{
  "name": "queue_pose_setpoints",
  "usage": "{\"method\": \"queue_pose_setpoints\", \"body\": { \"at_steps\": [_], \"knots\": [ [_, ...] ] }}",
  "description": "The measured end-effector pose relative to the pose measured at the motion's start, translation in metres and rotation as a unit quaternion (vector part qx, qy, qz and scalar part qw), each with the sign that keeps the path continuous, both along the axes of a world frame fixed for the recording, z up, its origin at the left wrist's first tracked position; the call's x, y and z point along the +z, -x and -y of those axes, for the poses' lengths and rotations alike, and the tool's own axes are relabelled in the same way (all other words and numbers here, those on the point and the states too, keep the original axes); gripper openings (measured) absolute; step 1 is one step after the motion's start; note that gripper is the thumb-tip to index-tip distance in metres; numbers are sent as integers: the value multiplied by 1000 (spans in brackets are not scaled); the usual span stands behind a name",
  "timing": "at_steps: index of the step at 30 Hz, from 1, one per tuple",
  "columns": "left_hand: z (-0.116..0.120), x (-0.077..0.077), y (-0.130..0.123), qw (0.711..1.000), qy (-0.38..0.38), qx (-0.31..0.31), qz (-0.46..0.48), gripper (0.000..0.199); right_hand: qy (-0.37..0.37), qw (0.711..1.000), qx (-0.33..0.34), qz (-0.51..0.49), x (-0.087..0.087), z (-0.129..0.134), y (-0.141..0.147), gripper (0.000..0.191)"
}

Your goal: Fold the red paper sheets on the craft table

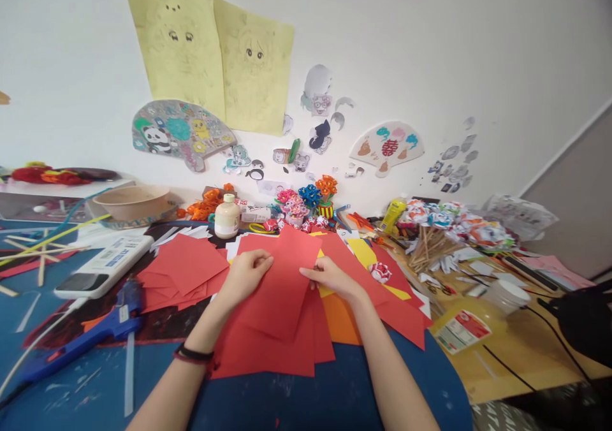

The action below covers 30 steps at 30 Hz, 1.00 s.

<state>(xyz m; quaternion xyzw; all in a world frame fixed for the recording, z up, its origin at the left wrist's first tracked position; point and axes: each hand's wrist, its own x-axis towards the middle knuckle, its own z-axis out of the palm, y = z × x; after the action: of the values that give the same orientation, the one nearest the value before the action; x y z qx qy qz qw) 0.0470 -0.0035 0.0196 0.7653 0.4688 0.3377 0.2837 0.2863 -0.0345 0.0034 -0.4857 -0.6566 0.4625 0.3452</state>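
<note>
Blue-painted and paint-scuffed, the bench (306, 399) carries a fan of loose red paper sheets (186, 268), and on top of them lies the one red rectangular paper sheet (280, 291) that both hands work on. The left hand (245, 277) presses its upper left edge with curled fingers while the right hand (331, 277) pinches its upper right edge; to fold it cleanly, I judge the corners should be matched first and the crease run outward from the middle. Farther off stand a blue glue gun (90, 335), a cream glue bottle (226, 217) and paper flowers (306, 203) below a white wall with drawings.
</note>
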Motion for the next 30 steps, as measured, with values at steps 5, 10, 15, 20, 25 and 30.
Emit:
{"method": "queue_pose_setpoints", "body": {
  "at_steps": [5,10,15,20,25,30],
  "knots": [
    [-2,-1,2,997,-15,66,-22,30,8,1000,-2,11,1,1,1,47],
    [-1,0,2,998,-7,58,-26,35,-22,999,-16,-27,-1,-1,-1,43],
    [-2,-1,1,996,9,87,10,36,-31,998,-18,-45,0,-3,-4,41],
    [-6,-4,6,989,18,141,46,32,-35,997,10,-72,4,0,-3,37],
    [-4,-3,6,995,17,92,38,33,-49,992,-61,-102,4,-1,-3,40],
    [0,0,2,998,1,58,10,32,-60,979,-142,-132,0,-6,-4,36]
  ]
}}
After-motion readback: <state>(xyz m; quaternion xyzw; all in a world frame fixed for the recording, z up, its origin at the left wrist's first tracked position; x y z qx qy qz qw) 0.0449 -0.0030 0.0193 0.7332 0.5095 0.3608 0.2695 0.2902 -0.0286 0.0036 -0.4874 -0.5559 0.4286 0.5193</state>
